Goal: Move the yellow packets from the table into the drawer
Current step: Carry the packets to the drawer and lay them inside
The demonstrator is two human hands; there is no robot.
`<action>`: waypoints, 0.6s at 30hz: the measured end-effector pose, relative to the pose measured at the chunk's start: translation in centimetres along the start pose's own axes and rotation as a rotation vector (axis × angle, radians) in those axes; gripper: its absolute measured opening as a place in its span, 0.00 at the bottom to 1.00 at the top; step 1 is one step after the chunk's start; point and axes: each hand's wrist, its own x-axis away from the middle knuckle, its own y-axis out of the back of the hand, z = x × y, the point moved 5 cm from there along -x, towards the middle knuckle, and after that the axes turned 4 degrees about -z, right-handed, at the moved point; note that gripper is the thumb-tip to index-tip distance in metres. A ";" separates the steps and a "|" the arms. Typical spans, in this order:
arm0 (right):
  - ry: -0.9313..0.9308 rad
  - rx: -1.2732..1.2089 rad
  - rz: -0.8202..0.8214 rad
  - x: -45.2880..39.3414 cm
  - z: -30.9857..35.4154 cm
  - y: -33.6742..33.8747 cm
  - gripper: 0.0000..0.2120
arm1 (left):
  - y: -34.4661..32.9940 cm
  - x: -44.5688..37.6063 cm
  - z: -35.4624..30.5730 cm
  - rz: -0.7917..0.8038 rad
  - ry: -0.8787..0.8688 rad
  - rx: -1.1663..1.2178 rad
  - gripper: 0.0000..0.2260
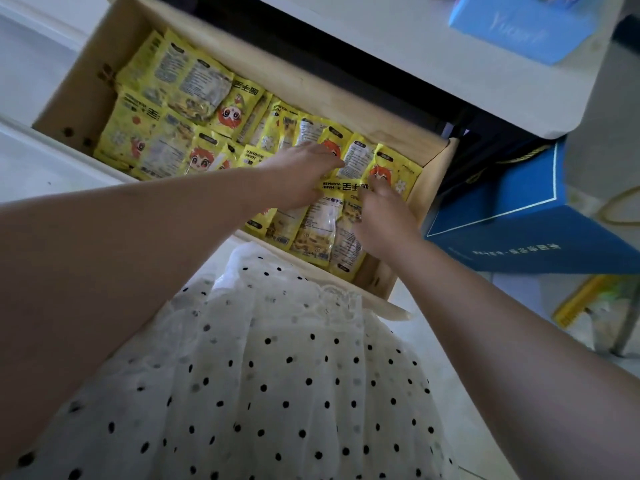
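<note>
A pulled-out wooden drawer (429,188) is packed with several yellow packets (180,98) printed with a red cartoon face and "HAND WARMER". Both my hands are inside its right end. My left hand (301,174) lies flat on the packets with its fingers stretched toward a packet with a white label (356,157). My right hand (384,216) sits just to the right, fingers curled down onto the edge of a yellow packet (341,186) lying between the two hands. More packets (311,233) lie under my wrists at the drawer's near side.
The white tabletop (433,64) overhangs the drawer's far side, with a light blue box (519,26) on it. A dark blue box (512,216) stands on the floor right of the drawer. My white polka-dot skirt (277,375) fills the foreground.
</note>
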 end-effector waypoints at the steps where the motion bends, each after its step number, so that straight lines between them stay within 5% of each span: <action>1: 0.044 0.059 -0.003 -0.4 0.0 0.1 0.24 | -0.6 -0.4 -0.4 0.025 0.005 0.022 0.31; 8: 0.221 0.335 0.074 -1.4 -0.1 0.8 0.25 | -2.4 -1.3 -0.7 0.059 0.102 0.163 0.36; 18: 0.158 0.386 0.049 -0.3 -0.5 1.3 0.10 | -2.0 -0.5 -0.6 0.138 -0.016 0.120 0.34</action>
